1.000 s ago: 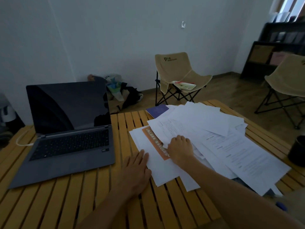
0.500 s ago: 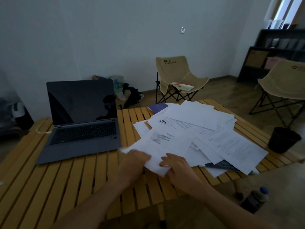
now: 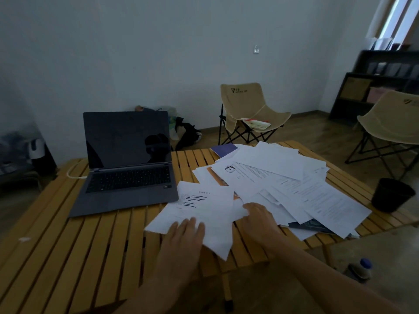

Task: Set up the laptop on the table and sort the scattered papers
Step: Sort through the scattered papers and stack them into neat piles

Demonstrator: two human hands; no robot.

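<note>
From the head view, the laptop (image 3: 127, 164) stands open on the left half of the slatted table (image 3: 74, 245), screen dark; the scattered papers (image 3: 283, 184) cover the right half, some overhanging the near-right edge. The left hand (image 3: 184, 237) lies flat, fingers spread, on a loose printed sheet (image 3: 199, 211); the right hand (image 3: 260, 217) seems to pinch that sheet's right edge, though blur leaves this uncertain. Paper like this is light, limp and slippery on itself; take it by an edge or corner, with a flat palm steadying it. Bare slats in front of the laptop offer room for sorting; the near edge is close, with a black bin (image 3: 392, 194) and a bottle (image 3: 359, 271) on the floor beyond.
</note>
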